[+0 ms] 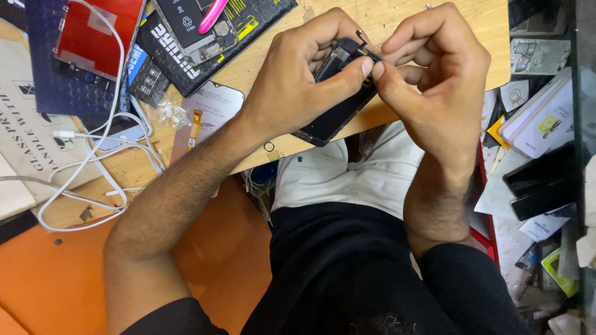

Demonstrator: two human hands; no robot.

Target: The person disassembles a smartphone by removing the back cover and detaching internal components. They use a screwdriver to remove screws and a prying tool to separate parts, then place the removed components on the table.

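A person's left hand (pixel 292 87) and right hand (pixel 434 80) meet above the edge of a wooden table (pixel 397 18), both grips closed on a black phone screen panel (pixel 338 105) held tilted in the air over the lap. The right fingertips (pixel 379 69) pinch a small part at the panel's upper end. On the cluttered table lie a white cable (pixel 93 161), a red screen panel (pixel 93 37), a black padded pouch (pixel 186 68) bearing a phone battery (pixel 186 25), and a pink tool (pixel 212 15). An orange floor (pixel 223 248) shows below; stacked boxes and phone parts (pixel 540 124) crowd the right side.
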